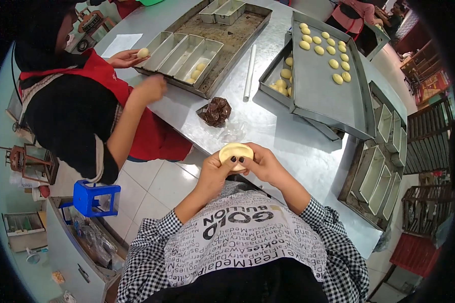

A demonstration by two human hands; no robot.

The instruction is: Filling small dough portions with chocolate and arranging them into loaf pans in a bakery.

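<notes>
Left hand point(213, 174) and right hand point(264, 160) are clamping together on a pale yellow dough disc point(236, 151) in the head view, the thumbs pressing on its near face close to the middle and the other fingers supporting it from behind. The disc is being held up at the near edge of the metal table point(303, 156), and a shallow hollow is showing inside its rim. Just beyond, a dark brown mass point(215, 112) in crumpled plastic is resting on the table; farther to the right, a tray point(313, 111) is bearing dough balls point(333, 63). Over to the left, a co-worker's hand point(125, 59) is holding a dough ball point(143, 52) beside loaf tins point(179, 54). The step in hand is seemingly one of flattening and cupping the dough; the next move is probably calling for gentle, even thumb pressure around the rim, without tearing the centre
</notes>
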